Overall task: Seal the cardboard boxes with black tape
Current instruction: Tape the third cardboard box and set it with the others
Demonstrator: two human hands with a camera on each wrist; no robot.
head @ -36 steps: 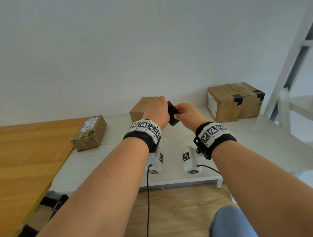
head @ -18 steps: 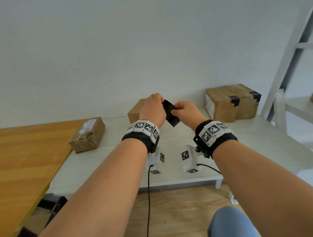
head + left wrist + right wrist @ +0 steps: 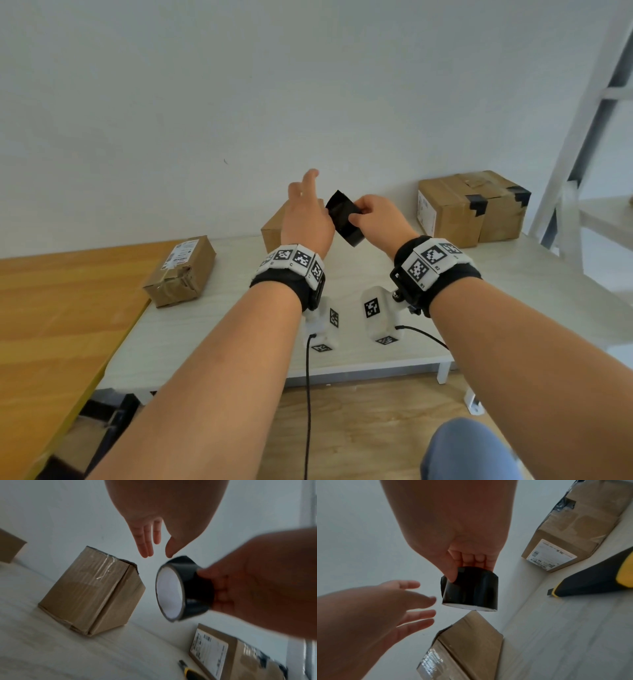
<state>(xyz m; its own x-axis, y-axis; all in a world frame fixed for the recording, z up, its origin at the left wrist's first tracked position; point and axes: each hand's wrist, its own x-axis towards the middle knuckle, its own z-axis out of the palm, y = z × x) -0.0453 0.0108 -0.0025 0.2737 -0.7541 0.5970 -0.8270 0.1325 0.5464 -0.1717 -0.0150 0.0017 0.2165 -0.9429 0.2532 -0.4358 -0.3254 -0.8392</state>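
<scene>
Your right hand [image 3: 378, 219] holds the roll of black tape [image 3: 343, 219] in the air above the desk [image 3: 212, 329], fingers [image 3: 469, 558] curled over its outer face and thumb pressed on the band. Your left hand [image 3: 306, 219] hangs just beside it, fingers [image 3: 145, 539] straight and apart, holding nothing. The roll looks light and stiff, its surface glossy and likely slick, so find the loose end with a fingernail. The unsealed cardboard box [image 3: 92, 589] stands below, near the wall.
</scene>
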